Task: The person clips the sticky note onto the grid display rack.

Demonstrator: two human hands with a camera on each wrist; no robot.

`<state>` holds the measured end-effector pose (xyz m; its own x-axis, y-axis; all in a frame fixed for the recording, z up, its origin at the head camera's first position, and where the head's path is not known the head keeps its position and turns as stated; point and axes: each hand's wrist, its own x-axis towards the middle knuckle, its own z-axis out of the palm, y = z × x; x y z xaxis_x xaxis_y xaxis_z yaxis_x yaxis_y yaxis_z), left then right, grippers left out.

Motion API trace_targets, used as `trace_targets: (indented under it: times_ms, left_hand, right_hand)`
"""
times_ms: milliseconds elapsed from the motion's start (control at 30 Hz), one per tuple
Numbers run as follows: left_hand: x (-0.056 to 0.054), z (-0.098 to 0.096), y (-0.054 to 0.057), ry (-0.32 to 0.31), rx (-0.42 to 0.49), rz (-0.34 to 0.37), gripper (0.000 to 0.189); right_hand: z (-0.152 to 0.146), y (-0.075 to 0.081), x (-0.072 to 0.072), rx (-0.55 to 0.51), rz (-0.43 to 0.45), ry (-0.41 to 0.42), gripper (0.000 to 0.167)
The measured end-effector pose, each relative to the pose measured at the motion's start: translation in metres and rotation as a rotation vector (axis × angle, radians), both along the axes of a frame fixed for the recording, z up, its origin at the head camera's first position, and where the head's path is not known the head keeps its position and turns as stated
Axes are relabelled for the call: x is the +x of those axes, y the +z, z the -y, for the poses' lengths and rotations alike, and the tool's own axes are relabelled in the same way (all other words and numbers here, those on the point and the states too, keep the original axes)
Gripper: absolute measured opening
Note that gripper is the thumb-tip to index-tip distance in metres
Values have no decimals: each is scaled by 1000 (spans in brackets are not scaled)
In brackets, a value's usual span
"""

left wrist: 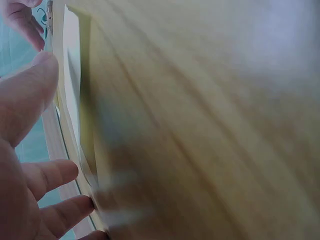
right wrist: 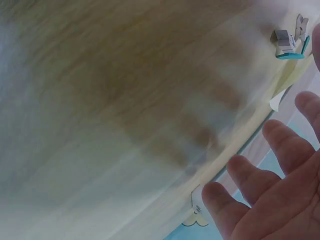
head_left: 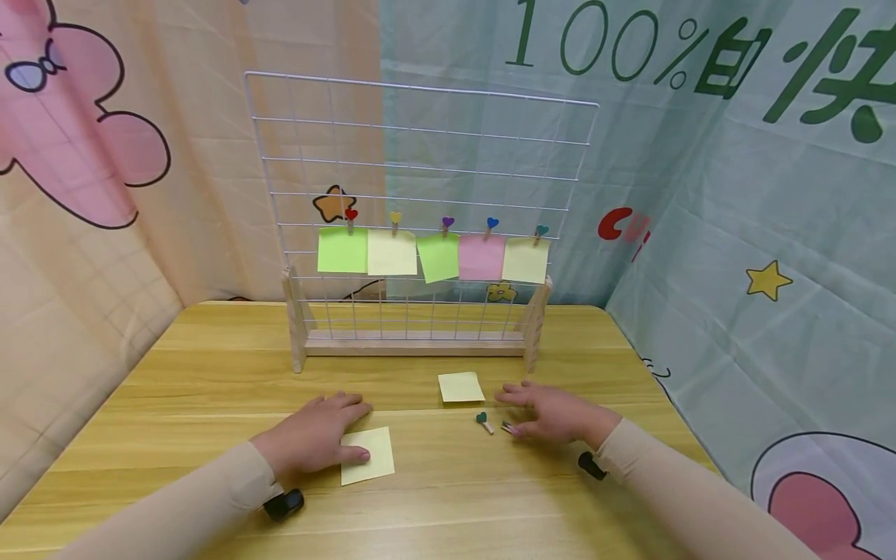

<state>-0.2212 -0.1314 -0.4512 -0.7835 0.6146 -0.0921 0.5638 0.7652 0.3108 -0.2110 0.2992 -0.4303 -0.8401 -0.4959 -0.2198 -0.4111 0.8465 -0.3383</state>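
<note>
Spreading wide, the left hand point(head_left: 318, 435) lay partly over a pale yellow note point(head_left: 376, 460) on the wooden table point(head_left: 203, 381); the right hand point(head_left: 560, 412), also spread, was just beside a small clip point(head_left: 508, 427), near a teal-heart clip point(head_left: 482, 420) and a second note point(head_left: 461, 387).

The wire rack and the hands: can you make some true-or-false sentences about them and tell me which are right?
1. Five notes hang on the wire rack. True.
2. The red clip holds a pink note. False: it holds a green note.
3. The left hand has its thumb over part of a pale yellow note. True.
4. The right hand touches the wire rack. False: it is over the table, near two loose clips.
</note>
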Motion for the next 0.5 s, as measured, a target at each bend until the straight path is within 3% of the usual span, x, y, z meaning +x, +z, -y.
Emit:
trace_targets:
  times_ms: [233,500]
  left_hand:
    - [5,3,1,-10,34,32,85]
    - [5,4,1,-16,59,35,84]
  right_hand:
    - [0,-2,0,11,-3,50,62]
    - [-1,-4,-1,19,30,40,59]
